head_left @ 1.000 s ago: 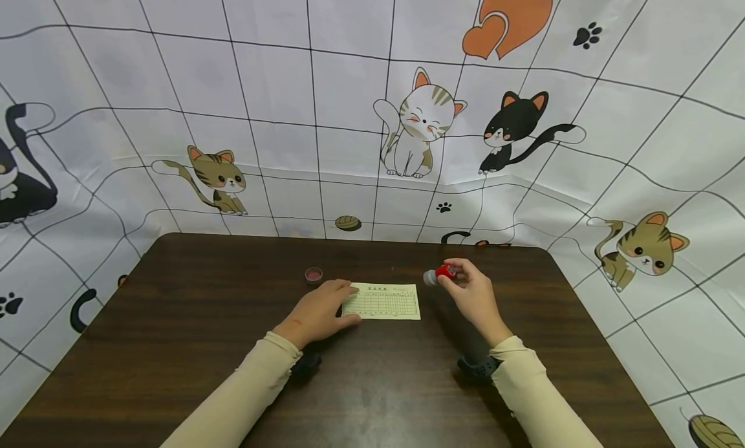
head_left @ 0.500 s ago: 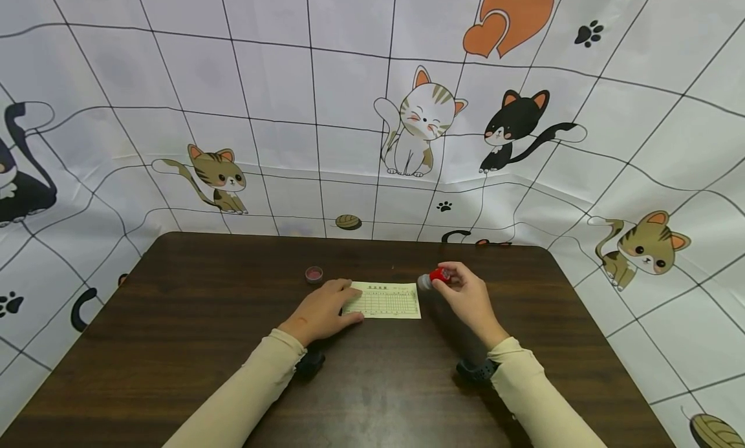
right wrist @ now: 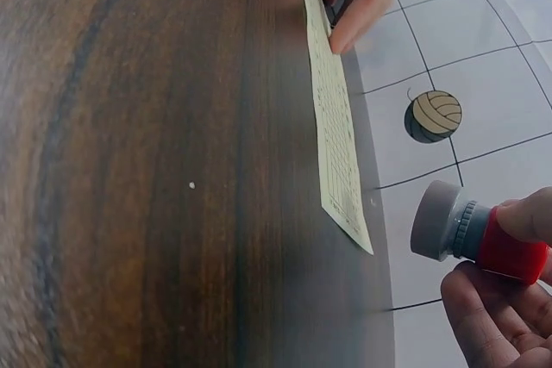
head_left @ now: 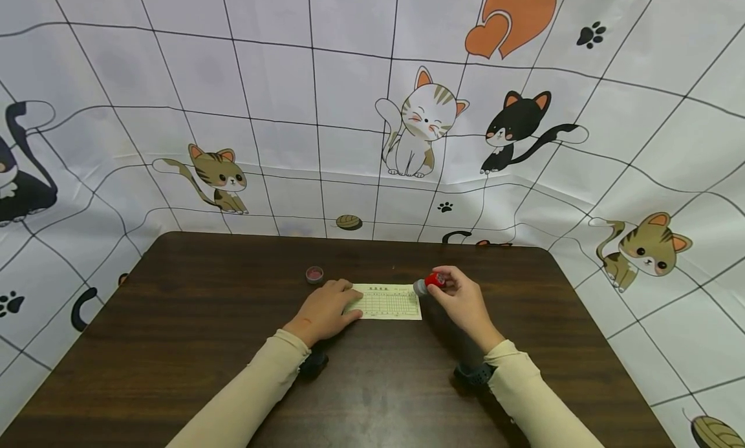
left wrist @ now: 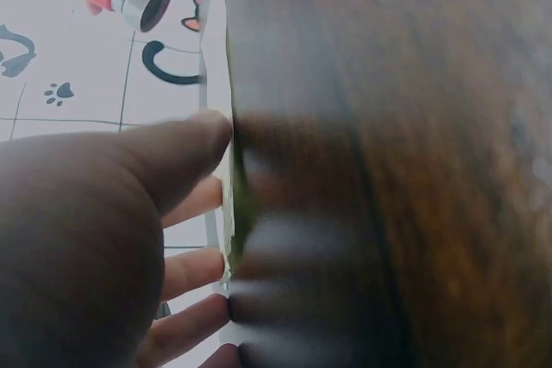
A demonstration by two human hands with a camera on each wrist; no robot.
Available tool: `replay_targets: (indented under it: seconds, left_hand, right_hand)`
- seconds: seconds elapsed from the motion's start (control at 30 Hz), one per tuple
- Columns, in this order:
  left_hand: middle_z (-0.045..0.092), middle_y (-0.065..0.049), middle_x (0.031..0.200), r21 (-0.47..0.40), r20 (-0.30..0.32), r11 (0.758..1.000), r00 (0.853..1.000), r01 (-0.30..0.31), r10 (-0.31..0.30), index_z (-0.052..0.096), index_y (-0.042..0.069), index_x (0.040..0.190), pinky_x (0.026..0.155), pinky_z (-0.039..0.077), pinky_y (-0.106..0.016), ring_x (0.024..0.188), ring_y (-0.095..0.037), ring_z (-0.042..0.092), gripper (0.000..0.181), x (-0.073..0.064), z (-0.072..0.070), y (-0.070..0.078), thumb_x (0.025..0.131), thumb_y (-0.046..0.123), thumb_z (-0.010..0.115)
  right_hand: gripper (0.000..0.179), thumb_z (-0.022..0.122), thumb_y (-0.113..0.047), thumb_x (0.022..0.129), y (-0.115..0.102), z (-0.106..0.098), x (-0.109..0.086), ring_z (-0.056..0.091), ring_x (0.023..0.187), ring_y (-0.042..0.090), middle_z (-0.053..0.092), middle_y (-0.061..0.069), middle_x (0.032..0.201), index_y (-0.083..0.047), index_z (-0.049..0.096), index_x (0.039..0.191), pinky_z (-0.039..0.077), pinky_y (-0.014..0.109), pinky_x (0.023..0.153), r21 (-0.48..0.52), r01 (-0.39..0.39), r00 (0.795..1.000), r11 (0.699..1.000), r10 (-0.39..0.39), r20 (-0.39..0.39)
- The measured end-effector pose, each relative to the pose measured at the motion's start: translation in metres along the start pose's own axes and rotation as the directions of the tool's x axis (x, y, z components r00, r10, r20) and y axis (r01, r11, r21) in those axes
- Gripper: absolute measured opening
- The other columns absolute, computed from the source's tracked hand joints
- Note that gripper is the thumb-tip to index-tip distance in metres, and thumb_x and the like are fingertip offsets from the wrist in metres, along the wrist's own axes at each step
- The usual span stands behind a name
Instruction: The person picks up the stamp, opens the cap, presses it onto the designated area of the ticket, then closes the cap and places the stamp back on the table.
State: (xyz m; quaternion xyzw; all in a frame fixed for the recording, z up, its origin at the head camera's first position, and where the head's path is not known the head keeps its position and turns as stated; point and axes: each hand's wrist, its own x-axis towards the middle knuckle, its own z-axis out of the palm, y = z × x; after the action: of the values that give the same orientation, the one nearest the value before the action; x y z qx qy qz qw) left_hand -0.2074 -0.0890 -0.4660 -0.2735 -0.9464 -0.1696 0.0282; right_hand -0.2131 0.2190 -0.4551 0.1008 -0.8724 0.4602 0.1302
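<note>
A pale yellow slip printed with a grid form (head_left: 391,302) lies on the table. My left hand (head_left: 326,312) rests on its left end, fingers extended; in the left wrist view the fingertips (left wrist: 194,269) touch the paper. My right hand (head_left: 465,306) pinches a round stamp (head_left: 434,280) by its red handle between thumb and fingers. The stamp's grey round head (right wrist: 438,220) points left, held tilted above the table near the slip's right end. In the left wrist view its dark face (left wrist: 155,8) shows. Whether it touches the slip in the head view cannot be told.
A small round container with a reddish inside (head_left: 314,275) stands behind the left hand. The dark wooden table (head_left: 174,344) ends at a white cloth with cat drawings (head_left: 279,79) behind it.
My right hand has moved left and slightly down with the stamp, bringing it from beside the slip to its right end. My left hand stays on the paper almost unmoved.
</note>
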Motion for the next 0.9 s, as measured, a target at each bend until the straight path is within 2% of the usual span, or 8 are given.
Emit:
replay_targets:
  seconds: [0.27,0.57,0.8,0.9]
  left_hand:
    - [0.065,-0.014,0.126,-0.01,-0.029,1.0,0.999,0.02,-0.02,0.076,0.012,0.12,0.097,0.053,-0.052,0.119,-0.036,0.059,0.03,0.003,0.001,0.002,0.096,0.029,0.076]
    - [0.065,-0.013,0.121,0.021,-0.003,0.999,1.0,0.025,-0.025,0.075,0.013,0.116,0.094,0.054,-0.051,0.117,-0.037,0.06,0.028,0.006,-0.001,0.005,0.096,0.032,0.076]
    - [0.064,-0.012,0.118,0.02,-0.018,1.0,1.0,0.013,-0.012,0.075,0.013,0.117,0.093,0.053,-0.052,0.114,-0.037,0.06,0.029,0.005,-0.002,0.004,0.095,0.033,0.076]
    - [0.063,-0.013,0.122,0.003,-0.023,1.0,1.0,0.016,-0.016,0.075,0.014,0.118,0.093,0.052,-0.055,0.115,-0.038,0.059,0.03,0.005,-0.002,0.003,0.095,0.033,0.076]
  right_hand:
    - [0.035,0.08,-0.007,0.091,0.0,0.003,-0.002,0.07,0.095,0.027,0.072,0.015,0.108,-0.001,0.068,0.124,0.061,0.036,0.084,0.003,0.009,1.0,1.0,-0.009,0.004]
    - [0.036,0.08,-0.007,0.091,0.0,0.006,-0.002,0.071,0.094,0.027,0.073,0.014,0.107,0.0,0.069,0.124,0.061,0.03,0.081,0.013,0.013,1.0,1.0,-0.013,0.012]
    - [0.034,0.078,-0.008,0.093,-0.002,0.01,-0.002,0.07,0.092,0.024,0.073,0.012,0.105,0.0,0.069,0.125,0.058,0.02,0.08,0.022,0.027,0.999,0.999,-0.028,0.015]
    - [0.032,0.078,-0.008,0.093,-0.003,0.013,-0.002,0.07,0.091,0.024,0.073,0.012,0.103,-0.002,0.07,0.123,0.058,0.02,0.08,0.027,0.041,0.999,0.999,-0.041,0.004]
